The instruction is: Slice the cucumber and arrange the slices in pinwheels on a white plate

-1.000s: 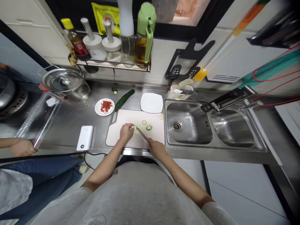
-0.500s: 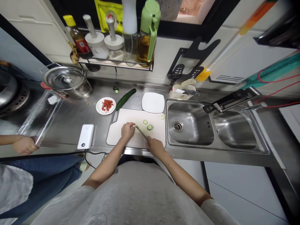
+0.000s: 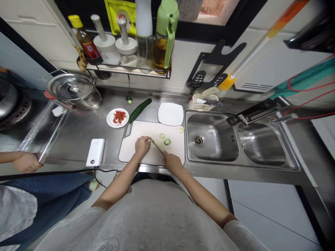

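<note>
On the white cutting board (image 3: pixel 131 153), my left hand (image 3: pixel 142 146) pinches a small cucumber slice (image 3: pixel 152 142) at its fingertips. My right hand (image 3: pixel 172 162) is wrapped around the handle of a knife (image 3: pixel 158 149), whose blade points up and left with its tip at that slice. Several cut cucumber slices (image 3: pixel 167 142) lie to the right of the blade, one of them near the board's upper right corner. A whole cucumber (image 3: pixel 140 110) rests on the counter behind the board, beside a white plate (image 3: pixel 124 122) of chopped red pieces (image 3: pixel 119 117).
A square white plate (image 3: pixel 170 114) stands behind the board, and a double sink (image 3: pixel 213 139) is to the right. At left are a white power bank (image 3: pixel 95 152) and a lidded steel pot (image 3: pixel 78 94). Another person's hand (image 3: pixel 27 162) is at the counter's left edge.
Almost nothing differs. My right hand and the knife have shifted very slightly left; my left hand stays at the cucumber slice.
</note>
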Action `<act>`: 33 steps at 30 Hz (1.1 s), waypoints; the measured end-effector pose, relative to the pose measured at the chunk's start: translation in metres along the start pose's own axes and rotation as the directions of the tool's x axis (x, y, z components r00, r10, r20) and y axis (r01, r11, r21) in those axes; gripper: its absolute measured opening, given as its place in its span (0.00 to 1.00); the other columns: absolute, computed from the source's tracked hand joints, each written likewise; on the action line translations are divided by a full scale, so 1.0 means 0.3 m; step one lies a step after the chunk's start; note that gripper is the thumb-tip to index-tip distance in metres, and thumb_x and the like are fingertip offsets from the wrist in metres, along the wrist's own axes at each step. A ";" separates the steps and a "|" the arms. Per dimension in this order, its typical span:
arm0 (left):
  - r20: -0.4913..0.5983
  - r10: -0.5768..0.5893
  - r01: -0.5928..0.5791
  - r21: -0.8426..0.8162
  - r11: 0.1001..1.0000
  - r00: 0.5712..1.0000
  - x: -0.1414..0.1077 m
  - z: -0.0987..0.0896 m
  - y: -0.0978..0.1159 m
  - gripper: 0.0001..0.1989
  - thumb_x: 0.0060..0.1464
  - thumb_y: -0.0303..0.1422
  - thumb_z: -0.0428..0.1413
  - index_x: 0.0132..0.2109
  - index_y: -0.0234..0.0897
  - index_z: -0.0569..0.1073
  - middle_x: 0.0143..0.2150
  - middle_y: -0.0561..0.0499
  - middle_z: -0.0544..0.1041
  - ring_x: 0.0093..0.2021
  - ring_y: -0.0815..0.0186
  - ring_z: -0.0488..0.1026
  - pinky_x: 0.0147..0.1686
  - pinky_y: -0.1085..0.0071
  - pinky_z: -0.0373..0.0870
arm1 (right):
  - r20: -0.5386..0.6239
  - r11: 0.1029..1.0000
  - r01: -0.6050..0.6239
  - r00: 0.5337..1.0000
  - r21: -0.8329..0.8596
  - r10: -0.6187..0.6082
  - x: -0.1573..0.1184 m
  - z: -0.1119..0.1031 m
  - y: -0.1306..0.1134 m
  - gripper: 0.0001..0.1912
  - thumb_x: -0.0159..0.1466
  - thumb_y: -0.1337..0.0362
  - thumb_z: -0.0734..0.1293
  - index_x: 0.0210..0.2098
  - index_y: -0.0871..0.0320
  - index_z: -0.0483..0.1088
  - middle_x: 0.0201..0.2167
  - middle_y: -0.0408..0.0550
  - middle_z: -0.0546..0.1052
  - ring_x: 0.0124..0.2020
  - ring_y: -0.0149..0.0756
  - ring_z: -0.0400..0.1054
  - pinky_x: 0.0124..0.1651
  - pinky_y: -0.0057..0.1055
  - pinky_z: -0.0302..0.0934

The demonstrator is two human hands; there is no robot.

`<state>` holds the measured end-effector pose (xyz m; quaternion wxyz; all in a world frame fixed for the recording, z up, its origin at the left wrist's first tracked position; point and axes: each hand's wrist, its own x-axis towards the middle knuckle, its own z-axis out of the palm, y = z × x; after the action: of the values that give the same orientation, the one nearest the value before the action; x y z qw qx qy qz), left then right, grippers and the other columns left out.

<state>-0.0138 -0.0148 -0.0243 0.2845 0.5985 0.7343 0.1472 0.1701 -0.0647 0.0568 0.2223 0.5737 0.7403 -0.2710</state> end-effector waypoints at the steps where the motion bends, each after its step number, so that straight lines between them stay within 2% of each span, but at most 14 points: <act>1: 0.003 0.000 0.000 0.002 1.000 1.000 0.001 0.000 -0.001 0.12 0.54 0.31 0.53 0.44 0.46 0.77 0.39 0.51 0.75 0.44 0.62 0.70 0.47 0.67 0.65 | 0.006 1.000 -0.002 1.000 -0.002 0.002 0.001 -0.001 -0.002 0.15 0.68 0.67 0.52 0.52 0.59 0.60 0.39 0.56 0.77 0.42 0.43 0.73 0.39 0.33 0.60; 24: 0.031 0.020 -0.020 0.004 1.000 0.999 0.014 0.006 -0.013 0.12 0.52 0.30 0.55 0.43 0.45 0.78 0.37 0.51 0.75 0.42 0.62 0.69 0.45 0.68 0.64 | 0.053 1.000 -0.021 0.998 0.009 0.020 0.025 0.006 -0.023 0.15 0.66 0.71 0.54 0.52 0.60 0.60 0.43 0.58 0.76 0.45 0.43 0.72 0.41 0.33 0.62; 33: 0.037 0.040 -0.040 0.012 0.999 0.999 0.013 -0.002 -0.009 0.12 0.53 0.29 0.54 0.44 0.45 0.78 0.38 0.51 0.75 0.43 0.62 0.69 0.45 0.68 0.64 | 0.008 1.000 -0.003 1.000 -0.002 0.003 0.026 0.042 -0.011 0.16 0.66 0.73 0.54 0.52 0.61 0.60 0.40 0.59 0.76 0.44 0.43 0.73 0.41 0.33 0.62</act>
<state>-0.0168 -0.0116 -0.0263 0.2909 0.6175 0.7178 0.1372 0.1651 -0.0679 0.0429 0.2262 0.5734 0.7389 -0.2721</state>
